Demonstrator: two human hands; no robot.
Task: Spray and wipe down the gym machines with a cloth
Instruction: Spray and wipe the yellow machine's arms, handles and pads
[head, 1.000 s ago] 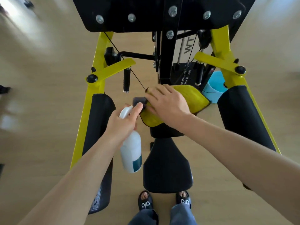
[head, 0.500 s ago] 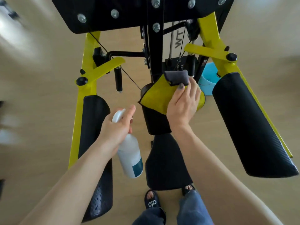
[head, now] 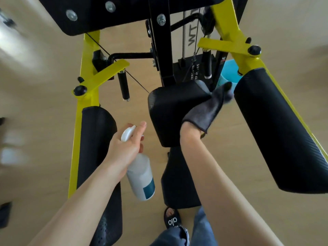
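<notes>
A person is standing over a yellow-and-black gym machine (head: 225, 45), wiping its centre pad (head: 170, 110) at mid-frame. The right hand (head: 190, 129) is lying almost wholly under a grey cloth (head: 205, 112) draped over it and pressed to the pad's right side; how its fingers are set cannot be told. The left hand (head: 124, 148), lower centre, is wrapping around the neck of a white spray bottle (head: 142, 178), index finger stretched along the nozzle, the bottle hanging just left of the pad.

Two long black arm pads are flanking the work: one (head: 97, 139) at lower left, another (head: 280, 132) at right, close beside the cloth. A black seat (head: 177, 183) is sitting below the centre pad, a sandalled foot (head: 172, 221) at its near edge. A black plate with bolts (head: 113, 13) is overhanging the top of the frame. A blue bucket (head: 230, 71) is showing behind the right frame tube.

The floor (head: 35, 103) is pale wood, blurred at far left, and lying open on both sides of the machine.
</notes>
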